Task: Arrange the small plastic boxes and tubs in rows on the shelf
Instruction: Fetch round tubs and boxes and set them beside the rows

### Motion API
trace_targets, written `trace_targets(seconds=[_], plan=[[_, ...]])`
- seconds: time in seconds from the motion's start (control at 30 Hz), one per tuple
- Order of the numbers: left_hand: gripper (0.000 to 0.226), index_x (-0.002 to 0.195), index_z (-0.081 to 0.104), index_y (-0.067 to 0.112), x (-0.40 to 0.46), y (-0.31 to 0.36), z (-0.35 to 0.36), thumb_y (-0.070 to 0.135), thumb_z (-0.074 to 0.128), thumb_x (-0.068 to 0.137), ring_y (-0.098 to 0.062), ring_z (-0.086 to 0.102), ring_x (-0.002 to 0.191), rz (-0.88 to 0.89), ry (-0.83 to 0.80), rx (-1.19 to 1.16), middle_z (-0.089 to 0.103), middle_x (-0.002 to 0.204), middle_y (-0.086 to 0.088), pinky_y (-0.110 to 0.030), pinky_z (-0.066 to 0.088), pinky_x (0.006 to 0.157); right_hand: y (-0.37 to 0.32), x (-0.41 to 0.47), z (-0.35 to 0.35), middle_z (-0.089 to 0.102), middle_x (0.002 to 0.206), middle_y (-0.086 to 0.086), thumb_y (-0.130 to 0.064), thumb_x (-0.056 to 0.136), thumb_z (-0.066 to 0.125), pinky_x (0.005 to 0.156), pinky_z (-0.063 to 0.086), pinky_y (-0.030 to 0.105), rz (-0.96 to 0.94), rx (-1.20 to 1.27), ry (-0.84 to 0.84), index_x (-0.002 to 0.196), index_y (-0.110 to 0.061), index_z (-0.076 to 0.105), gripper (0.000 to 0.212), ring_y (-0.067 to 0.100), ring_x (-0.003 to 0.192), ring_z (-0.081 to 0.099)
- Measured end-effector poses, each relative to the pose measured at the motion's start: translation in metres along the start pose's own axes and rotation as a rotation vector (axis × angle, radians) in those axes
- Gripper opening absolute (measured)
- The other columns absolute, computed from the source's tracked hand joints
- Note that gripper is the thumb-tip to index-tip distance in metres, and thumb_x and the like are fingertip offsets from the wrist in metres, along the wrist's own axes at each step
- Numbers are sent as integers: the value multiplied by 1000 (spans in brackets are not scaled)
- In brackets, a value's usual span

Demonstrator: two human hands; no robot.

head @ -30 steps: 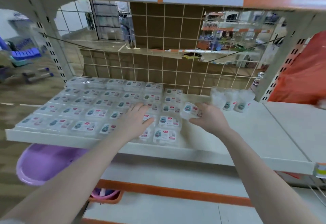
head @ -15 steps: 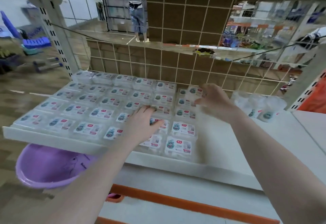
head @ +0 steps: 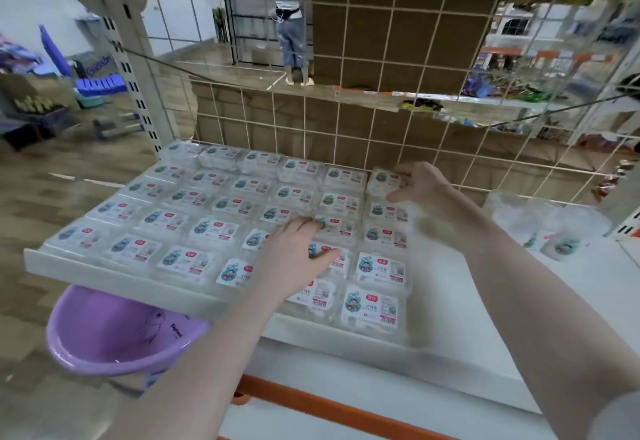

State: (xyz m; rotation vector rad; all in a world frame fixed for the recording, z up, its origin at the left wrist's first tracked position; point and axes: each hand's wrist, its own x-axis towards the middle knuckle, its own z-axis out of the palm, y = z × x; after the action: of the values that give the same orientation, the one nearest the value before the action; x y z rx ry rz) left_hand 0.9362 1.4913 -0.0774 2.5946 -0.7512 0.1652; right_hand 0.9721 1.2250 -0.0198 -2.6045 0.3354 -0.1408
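Observation:
Several clear plastic boxes with cartoon labels lie in rows (head: 221, 207) on the white shelf (head: 460, 304), filling its left part. My left hand (head: 298, 252) rests flat on boxes near the front of the fifth column, fingers spread. My right hand (head: 420, 185) reaches to the back of the rightmost column, fingers on the box (head: 384, 180) set against the wire grid. A few clear tubs (head: 554, 235) stand on the shelf at the right, blurred.
A wire grid back panel (head: 381, 121) closes the shelf behind. A purple basin (head: 114, 335) sits below the shelf's left front. Lower shelves with orange edging (head: 329, 401) run beneath. A person (head: 291, 24) stands in the aisle beyond the grid.
My right hand carried a box from the shelf's middle to the back of the rightmost column. My left hand stayed on the front boxes. The camera tilted down and moved closer.

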Motion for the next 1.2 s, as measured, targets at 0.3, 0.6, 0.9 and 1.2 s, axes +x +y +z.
trace_targets(seconds=[0.3, 0.6, 0.9, 1.2], plan=[[62, 136, 45, 29, 1, -3, 4, 64, 45, 84, -11, 37, 131, -4, 23, 15, 43, 143, 9, -29, 31, 106, 14, 9, 10, 67, 103, 4, -16, 66, 82, 75, 46, 24, -5, 117, -21, 121, -11, 61, 59, 18, 89, 64], [61, 136, 46, 27, 0, 1, -1, 60, 47, 84, -12, 39, 131, -6, 9, 4, 44, 143, 6, -31, 32, 106, 20, 6, 10, 68, 98, 5, -18, 68, 81, 83, 53, 37, -75, 163, 2, 110, -10, 65, 46, 22, 90, 66], [63, 136, 46, 27, -3, 4, -4, 59, 46, 83, -13, 37, 133, -31, -2, -18, 43, 144, 6, -34, 30, 108, 23, 10, 12, 66, 91, 1, -22, 77, 74, 69, 45, 27, -78, 15, 25, 105, -15, 68, 29, 18, 83, 61], [60, 135, 47, 27, -2, 3, -2, 59, 49, 85, -11, 37, 133, -26, 9, -7, 43, 144, 7, -32, 31, 107, 25, 6, 18, 65, 93, -1, -25, 82, 66, 57, 42, 24, -107, 34, 26, 112, -19, 62, 31, 11, 72, 59]])
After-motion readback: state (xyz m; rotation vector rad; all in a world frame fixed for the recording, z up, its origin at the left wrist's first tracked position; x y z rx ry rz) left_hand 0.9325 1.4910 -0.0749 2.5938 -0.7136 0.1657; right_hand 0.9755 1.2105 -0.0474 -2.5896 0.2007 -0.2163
